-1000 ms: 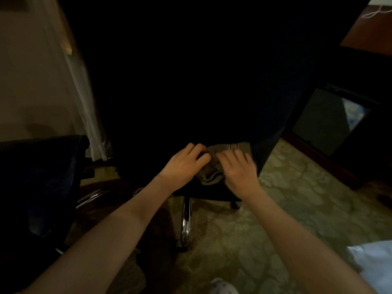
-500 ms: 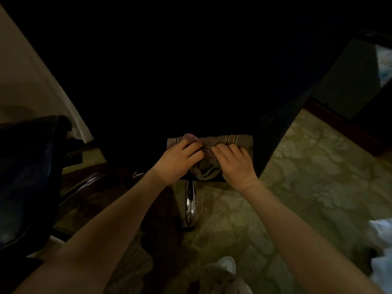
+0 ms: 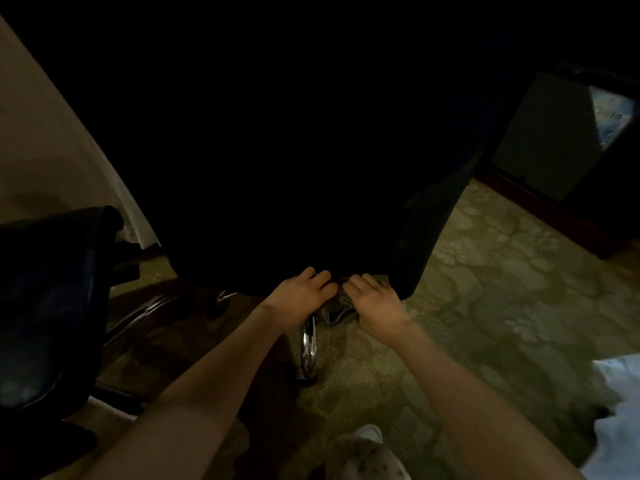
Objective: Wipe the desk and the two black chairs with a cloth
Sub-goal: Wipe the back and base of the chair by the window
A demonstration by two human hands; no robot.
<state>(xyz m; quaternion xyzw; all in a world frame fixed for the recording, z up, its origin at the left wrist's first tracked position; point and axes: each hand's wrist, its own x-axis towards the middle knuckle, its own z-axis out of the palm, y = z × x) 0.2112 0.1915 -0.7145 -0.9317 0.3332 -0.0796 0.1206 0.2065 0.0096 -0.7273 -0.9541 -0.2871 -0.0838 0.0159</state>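
Patterned green carpet (image 3: pixel 502 306) below; left hand (image 3: pixel 298 299) and right hand (image 3: pixel 375 303), together, grip crumpled grey cloth (image 3: pixel 337 308) low on tall black chair (image 3: pixel 311 168); task probably midway.

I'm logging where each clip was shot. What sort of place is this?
Likely a dim carpeted office or hotel room: a tall black chair, a second black chair at left, and green floral-patterned carpet.

You have two hands in view, your left hand (image 3: pixel 298 299) and right hand (image 3: pixel 375 303), side by side. They grip one cloth (image 3: pixel 337 308), bunched between them. There are two black chairs: the large chair (image 3: pixel 294 150) just above your hands and the second chair (image 3: pixel 48 306) well left of your left hand. Two chrome legs show: the near leg (image 3: pixel 308 344) just below your hands and the far leg (image 3: pixel 145 311) left of your left hand.
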